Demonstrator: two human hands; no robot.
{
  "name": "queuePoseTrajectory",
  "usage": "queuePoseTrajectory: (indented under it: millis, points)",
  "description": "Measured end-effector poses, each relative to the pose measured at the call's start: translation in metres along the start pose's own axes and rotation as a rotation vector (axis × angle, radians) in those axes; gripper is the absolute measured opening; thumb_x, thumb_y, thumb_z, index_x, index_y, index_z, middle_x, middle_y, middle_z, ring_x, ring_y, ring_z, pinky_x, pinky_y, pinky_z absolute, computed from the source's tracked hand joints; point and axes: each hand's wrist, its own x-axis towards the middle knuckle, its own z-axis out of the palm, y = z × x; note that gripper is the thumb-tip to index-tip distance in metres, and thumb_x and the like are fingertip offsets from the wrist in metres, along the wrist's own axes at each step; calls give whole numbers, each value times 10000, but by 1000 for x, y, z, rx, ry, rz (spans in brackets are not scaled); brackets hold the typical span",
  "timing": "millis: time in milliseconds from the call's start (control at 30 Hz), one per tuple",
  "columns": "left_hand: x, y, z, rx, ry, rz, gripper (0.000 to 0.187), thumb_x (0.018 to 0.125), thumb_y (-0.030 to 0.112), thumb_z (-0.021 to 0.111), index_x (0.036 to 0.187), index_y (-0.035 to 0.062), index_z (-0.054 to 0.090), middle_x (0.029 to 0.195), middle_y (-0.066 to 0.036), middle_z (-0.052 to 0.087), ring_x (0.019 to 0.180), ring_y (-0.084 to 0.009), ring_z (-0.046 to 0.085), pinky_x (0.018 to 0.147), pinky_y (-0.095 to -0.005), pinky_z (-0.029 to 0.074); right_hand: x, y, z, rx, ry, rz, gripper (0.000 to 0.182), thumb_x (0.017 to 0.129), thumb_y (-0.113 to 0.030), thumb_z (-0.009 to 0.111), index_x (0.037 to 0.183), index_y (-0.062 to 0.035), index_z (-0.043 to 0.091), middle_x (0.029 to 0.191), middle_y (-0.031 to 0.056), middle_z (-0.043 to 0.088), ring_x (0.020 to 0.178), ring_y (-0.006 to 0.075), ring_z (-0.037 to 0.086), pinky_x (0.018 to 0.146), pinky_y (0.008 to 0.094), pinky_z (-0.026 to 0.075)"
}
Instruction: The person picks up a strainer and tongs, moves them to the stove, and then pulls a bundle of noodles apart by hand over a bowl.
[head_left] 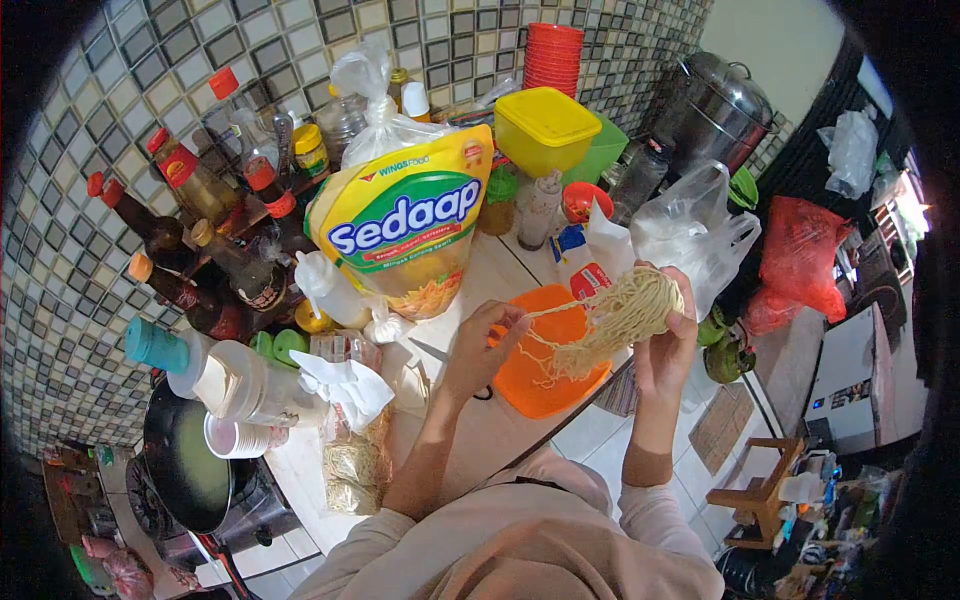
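A bundle of pale dry noodles (612,325) is held over an orange plastic tub (537,392) on the tiled counter. My right hand (668,345) grips the bundle at its right end, thumb and fingers wrapped round it. At the left side, my left hand (482,345) pinches a few strands that stretch out from the bundle, and more loose strands hang below. Scissors (430,350) lie on the counter, partly hidden behind my left hand and wrist. What lies inside the tub is mostly hidden by the noodles.
A large yellow Sedaap oil pouch (405,225) stands behind my left hand. Sauce bottles (205,190) crowd the back left. Packaged noodles (355,465) lie beside my left forearm. A wok (190,455) with liquid sits on the stove. A white plastic bag (695,235) is at the right.
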Motion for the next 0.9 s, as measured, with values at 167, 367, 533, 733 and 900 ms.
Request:
queuePoseTrajectory:
  millis: [167, 367, 533, 733, 900]
  points:
    - [-2, -1, 4, -60, -37, 10, 240, 804, 223, 527, 891, 0, 543, 817, -77, 556, 728, -149, 542, 635, -248, 426, -2, 1, -3, 2, -28, 26, 466, 670, -225, 538, 1065, -9, 420, 1102, 177, 470, 1017, 237, 467, 888, 323, 363]
    - [-3, -1, 3, -232, -198, -191, 273, 832, 238, 486, 927, -13, 536, 779, -59, 577, 730, -125, 553, 617, -262, 444, -13, 19, -21, -17, -21, 79, 431, 657, -171, 468, 1045, 8, 414, 1065, 166, 484, 1000, 232, 474, 876, 316, 371]
    - [0, -7, 2, -177, -128, -218, 276, 831, 242, 485, 928, -11, 540, 796, -78, 585, 707, -143, 562, 583, -268, 452, -25, 23, -30, -2, -11, 135, 446, 652, -171, 462, 1053, 17, 406, 1054, 165, 487, 999, 235, 474, 874, 319, 373]
    - [1, -6, -1, 268, 30, 88, 243, 794, 217, 537, 960, 40, 547, 878, -62, 568, 782, -141, 544, 644, -267, 434, -36, 24, -40, 31, 12, 149, 464, 651, -185, 472, 1061, 20, 402, 1060, 168, 483, 1002, 236, 472, 875, 317, 373]
    - [-10, 22, 19, -141, -224, 144, 624, 669, 349, 648, 1164, 73, 386, 1085, -98, 459, 989, -227, 465, 811, -313, 396, -44, 23, -30, -36, 11, 174, 482, 637, -199, 510, 1059, 8, 407, 1054, 161, 483, 995, 225, 476, 871, 321, 375]
